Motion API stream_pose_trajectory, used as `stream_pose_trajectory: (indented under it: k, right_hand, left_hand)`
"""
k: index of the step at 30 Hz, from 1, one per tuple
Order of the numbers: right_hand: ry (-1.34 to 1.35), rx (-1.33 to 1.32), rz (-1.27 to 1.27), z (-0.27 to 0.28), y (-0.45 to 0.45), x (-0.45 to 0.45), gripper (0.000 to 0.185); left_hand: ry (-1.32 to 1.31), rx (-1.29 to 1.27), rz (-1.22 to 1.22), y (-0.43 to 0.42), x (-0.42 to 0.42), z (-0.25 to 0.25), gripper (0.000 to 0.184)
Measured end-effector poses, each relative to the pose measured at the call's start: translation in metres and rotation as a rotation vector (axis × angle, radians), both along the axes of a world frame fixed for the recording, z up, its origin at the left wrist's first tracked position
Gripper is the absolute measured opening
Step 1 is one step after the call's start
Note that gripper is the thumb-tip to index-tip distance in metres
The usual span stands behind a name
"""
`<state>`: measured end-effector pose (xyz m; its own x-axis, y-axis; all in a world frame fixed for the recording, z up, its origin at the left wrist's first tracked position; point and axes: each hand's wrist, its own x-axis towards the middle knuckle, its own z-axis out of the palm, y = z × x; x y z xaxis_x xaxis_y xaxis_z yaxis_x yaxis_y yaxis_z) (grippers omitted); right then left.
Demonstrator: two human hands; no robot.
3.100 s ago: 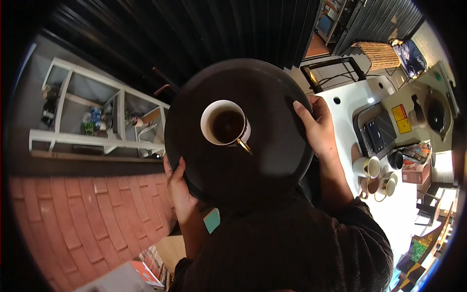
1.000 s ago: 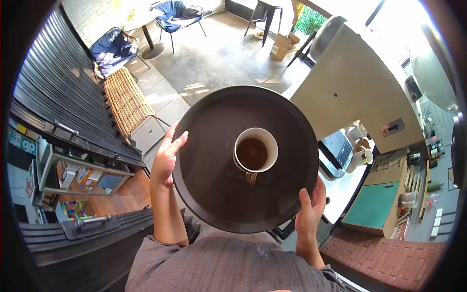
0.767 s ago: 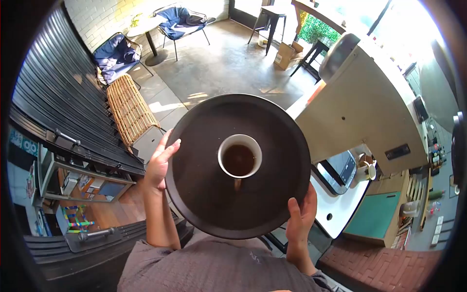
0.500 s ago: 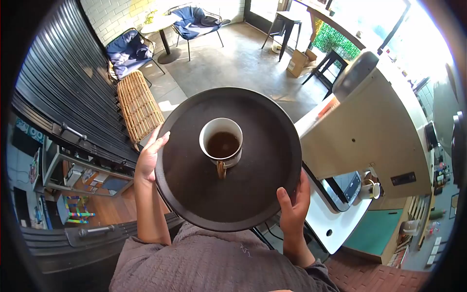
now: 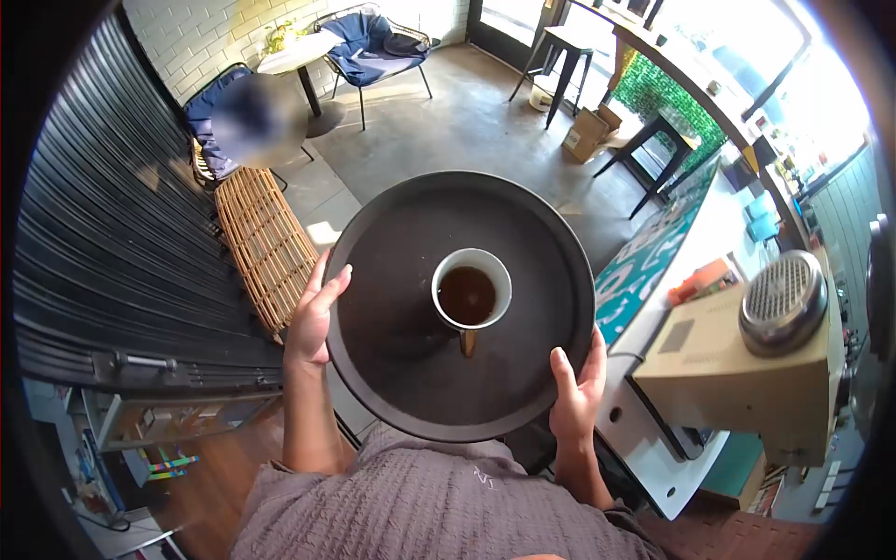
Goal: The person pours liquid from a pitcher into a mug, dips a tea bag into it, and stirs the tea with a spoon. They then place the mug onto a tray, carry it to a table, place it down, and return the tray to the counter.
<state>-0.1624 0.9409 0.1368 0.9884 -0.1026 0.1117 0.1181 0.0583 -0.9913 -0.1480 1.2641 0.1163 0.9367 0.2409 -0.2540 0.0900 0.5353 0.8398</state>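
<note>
A round dark serving tray (image 5: 401,364) is held level in front of my body. My left hand (image 5: 315,313) grips its left rim, thumb on top and fingers going underneath. At the lower right rim, my right hand (image 5: 579,387) holds it the same way, with the fingers partly hidden below. Near the tray's middle stands a white mug (image 5: 502,289), upright, its brown handle turned toward me. Dark brown liquid (image 5: 467,297) fills part of the mug. Neither hand touches the mug.
On the right, a counter (image 5: 644,439) carries a beige machine (image 5: 737,373) with a round metal top. A rattan bench (image 5: 266,243) runs along the left. Ahead are a cushioned chair (image 5: 383,61), a small round table (image 5: 299,54), black stools (image 5: 653,154) and a cardboard box (image 5: 588,131).
My view has moved forward past the counter, and the beige machine now sits lower on the right. Both hands still hold the tray; the mug appears further right and slightly lower.
</note>
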Motion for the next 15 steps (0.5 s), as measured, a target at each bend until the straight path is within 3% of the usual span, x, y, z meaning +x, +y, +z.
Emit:
stream_pose_trajectory:
  k: [7, 15]
  right_hand:
    - [0.061, 0.1, -0.165, -0.005, 0.085, 0.079, 0.047]
    - [0.051, 0.038, -0.191, -0.01, 0.128, 0.158, 0.047]
  left_hand:
    - [-0.039, -0.123, -0.016, 0.074, 0.065, -0.01, 0.06]
    - [-0.07, -0.302, -0.002, 0.111, 0.12, -0.005, 0.041]
